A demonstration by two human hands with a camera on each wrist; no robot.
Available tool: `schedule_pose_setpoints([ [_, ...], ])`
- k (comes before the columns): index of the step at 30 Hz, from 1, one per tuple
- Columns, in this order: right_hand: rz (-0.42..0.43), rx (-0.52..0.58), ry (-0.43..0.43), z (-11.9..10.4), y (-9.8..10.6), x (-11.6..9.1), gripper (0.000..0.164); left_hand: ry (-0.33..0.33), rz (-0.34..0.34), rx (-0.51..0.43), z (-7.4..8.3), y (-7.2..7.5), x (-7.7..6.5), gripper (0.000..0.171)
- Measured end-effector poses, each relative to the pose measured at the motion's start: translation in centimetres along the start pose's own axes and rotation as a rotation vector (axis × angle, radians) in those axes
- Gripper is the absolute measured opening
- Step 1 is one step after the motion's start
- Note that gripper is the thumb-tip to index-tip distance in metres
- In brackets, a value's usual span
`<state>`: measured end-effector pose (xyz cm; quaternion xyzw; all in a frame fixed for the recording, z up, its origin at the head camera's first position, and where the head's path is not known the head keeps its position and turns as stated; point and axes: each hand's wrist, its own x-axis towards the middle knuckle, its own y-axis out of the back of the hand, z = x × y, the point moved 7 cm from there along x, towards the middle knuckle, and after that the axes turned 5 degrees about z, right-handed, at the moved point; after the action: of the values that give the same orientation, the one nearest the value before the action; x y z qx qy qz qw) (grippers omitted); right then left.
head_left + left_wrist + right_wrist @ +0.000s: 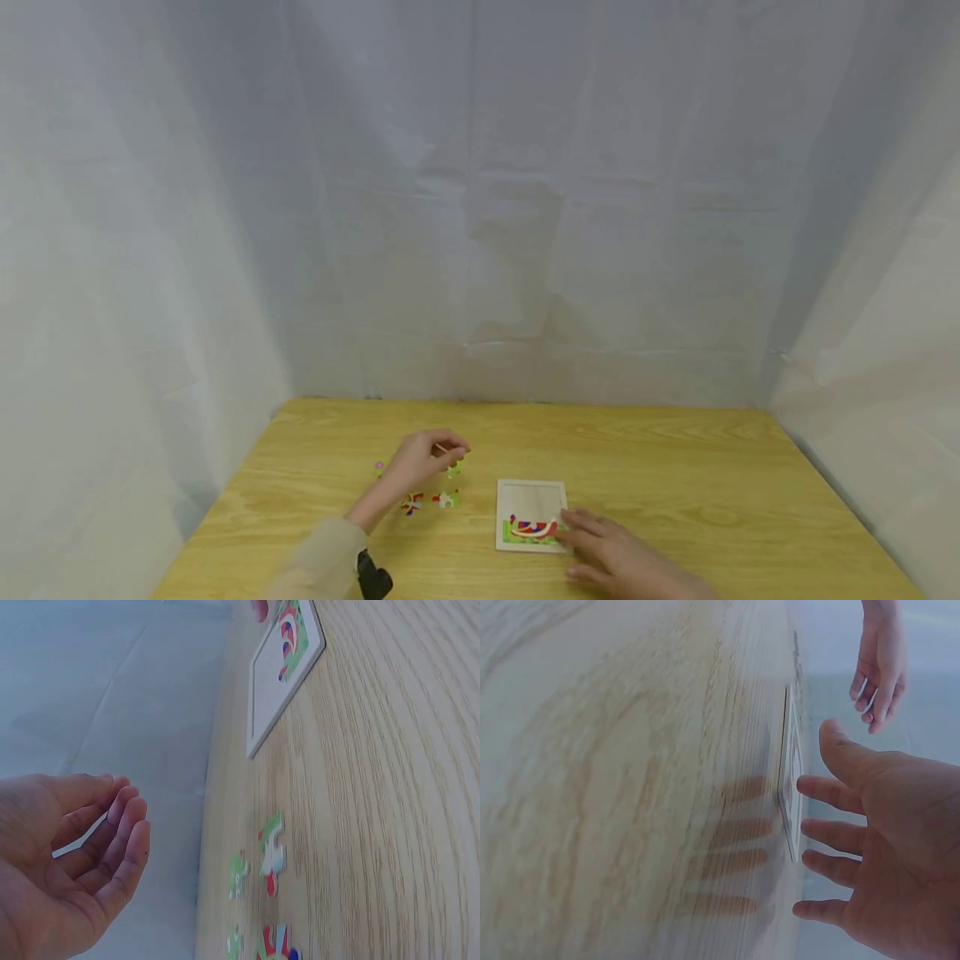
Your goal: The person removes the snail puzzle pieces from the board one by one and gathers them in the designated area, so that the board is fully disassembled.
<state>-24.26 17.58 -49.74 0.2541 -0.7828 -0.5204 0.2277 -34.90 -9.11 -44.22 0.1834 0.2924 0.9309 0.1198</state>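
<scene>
My left hand [427,460] hovers over the table's left part, above loose jigsaw pieces. Its fingers are loosely bent, thumb close to the fingertips; in the left wrist view that hand [82,855] shows nothing between them. Below it lie a white, green and red piece [446,499], a red, blue and yellow piece [412,503] and a small green piece [454,471]. My right hand [611,554] has its fingers spread at the right edge of the square puzzle tray [531,482]. Joined pieces [531,528] in red, blue, white and green fill the tray's near part.
The wooden table [675,467] runs back to pale hanging sheeting [525,250], which also closes off both sides. A small piece with a pink flower [378,466] lies left of my left hand. A black strap [372,575] sits on my left wrist.
</scene>
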Motion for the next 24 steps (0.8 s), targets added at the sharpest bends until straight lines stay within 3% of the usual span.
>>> schedule_pose_setpoints([
  [9, -0.035, 0.013, -0.029, 0.4, 0.0, -0.7, 0.057, -0.055, -0.068, 0.010, 2.2, -3.6, 0.8, 0.015],
  [15, -0.017, -0.048, 0.015, 0.2, 0.1, -0.8, 0.055, -0.096, -0.110, 0.030, 3.1, -6.5, 1.2, 0.009],
  [24, -0.079, 0.008, -0.049, 0.2, -0.1, -1.0, 0.057, -0.107, -0.230, 0.032, 4.8, -9.7, 1.2, 0.009],
])
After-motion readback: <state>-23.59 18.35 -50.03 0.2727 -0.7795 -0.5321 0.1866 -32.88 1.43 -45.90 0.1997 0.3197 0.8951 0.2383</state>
